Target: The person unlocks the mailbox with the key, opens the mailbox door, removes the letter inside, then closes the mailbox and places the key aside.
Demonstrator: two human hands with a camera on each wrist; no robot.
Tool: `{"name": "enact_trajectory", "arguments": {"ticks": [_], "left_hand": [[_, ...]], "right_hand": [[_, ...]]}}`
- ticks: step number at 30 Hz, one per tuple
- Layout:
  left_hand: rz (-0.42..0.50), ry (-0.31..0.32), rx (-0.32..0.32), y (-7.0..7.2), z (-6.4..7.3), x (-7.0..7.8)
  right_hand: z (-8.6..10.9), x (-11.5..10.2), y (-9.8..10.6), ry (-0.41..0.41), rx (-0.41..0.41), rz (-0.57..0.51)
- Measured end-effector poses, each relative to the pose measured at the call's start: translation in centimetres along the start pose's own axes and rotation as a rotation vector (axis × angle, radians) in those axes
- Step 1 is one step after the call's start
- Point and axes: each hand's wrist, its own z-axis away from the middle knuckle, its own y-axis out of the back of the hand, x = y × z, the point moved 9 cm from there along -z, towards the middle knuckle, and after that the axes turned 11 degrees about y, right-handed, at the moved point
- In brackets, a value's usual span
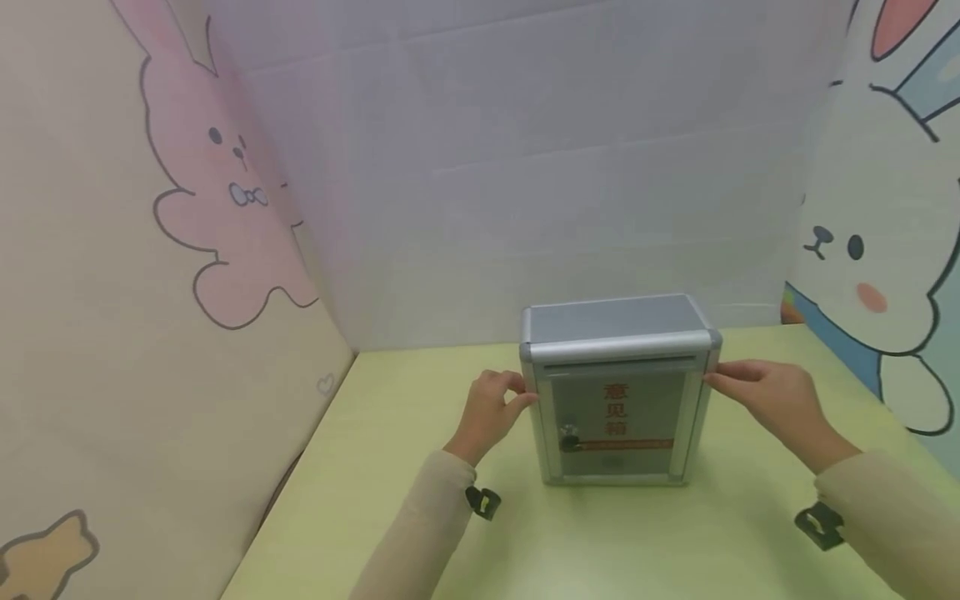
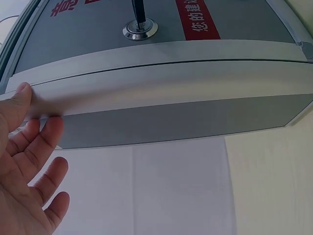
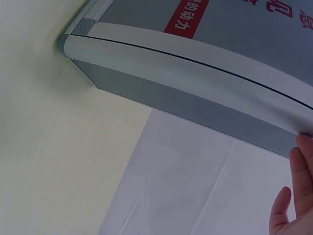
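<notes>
A grey suggestion box [image 1: 613, 417] with a silver metal frame stands upright on the table, its door facing me. Red characters, a red band and a lock with a key [image 2: 140, 24] are on that door, and a narrow slot [image 1: 619, 365] runs across above it. At the box's left side, my left hand [image 1: 491, 410] holds the frame, thumb on the front edge and fingers against the side panel. My right hand [image 1: 772, 400] grips the opposite side near the top corner, thumb toward the front; only its fingers [image 3: 301, 171] show at the right wrist view's edge.
The pale yellow-green table [image 1: 420, 400] extends around the box. A white sheet [image 1: 525, 167] hangs behind it. Cartoon rabbits decorate the left wall covering [image 1: 75, 292] and the right one [image 1: 862, 333]. A dark strap fitting [image 1: 483, 502] sits at my left wrist, another [image 1: 821, 525] at my right.
</notes>
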Motion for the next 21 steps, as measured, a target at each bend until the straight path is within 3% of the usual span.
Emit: {"name": "enact_trajectory", "arguments": {"ticks": [14, 21], "left_hand": [[0.052, 0.112, -0.026, 0.9, 0.0, -2.0], [0.067, 0.197, -0.076, 0.7, -0.2, -2.9]], "right_hand": [[-0.9, -1.0, -1.3, -0.035, -0.023, -0.036], [-1.4, -1.0, -2.0, -0.043, -0.075, -0.038]]}}
